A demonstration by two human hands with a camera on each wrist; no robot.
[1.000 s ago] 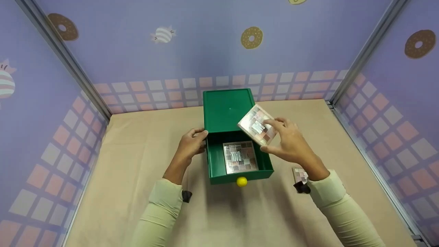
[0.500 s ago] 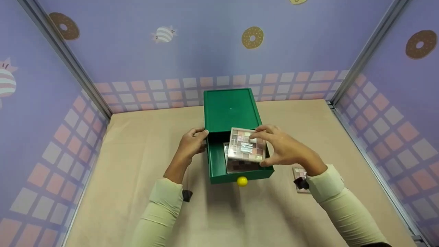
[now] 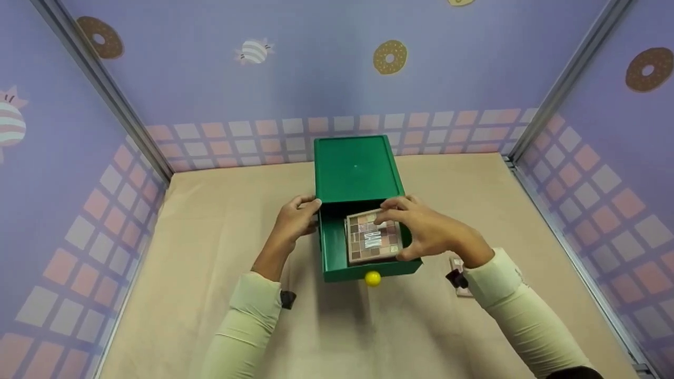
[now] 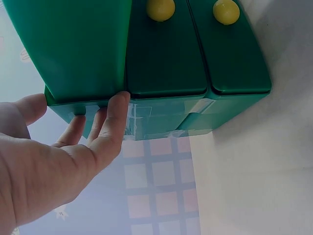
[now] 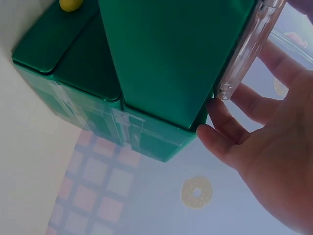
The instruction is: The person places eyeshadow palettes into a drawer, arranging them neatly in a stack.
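A green drawer cabinet (image 3: 354,171) stands at the back of the table, its top drawer (image 3: 333,245) pulled out. My left hand (image 3: 289,223) grips the cabinet's left front edge, thumb at the upper corner and fingers on the side wall. Over the drawer, my right hand (image 3: 434,229) holds a square eyeshadow palette (image 3: 362,246) by its right part between thumb and fingers. That palette lies almost flat and covers most of another palette in the drawer. In the right wrist view, the clear edge of the held palette (image 5: 244,54) rises above the drawer's side.
Another palette (image 3: 464,292) lies on the beige cloth (image 3: 210,273) at the right, partly hidden by the right wrist. A yellow knob (image 3: 373,278) sticks out from the drawer front. Two closed lower drawers (image 4: 166,58) show in the left wrist view. Patterned walls surround the table.
My right hand has brought the palette left and down from beside the cabinet into the drawer, turning it level over the palette there. The left hand has stayed put.
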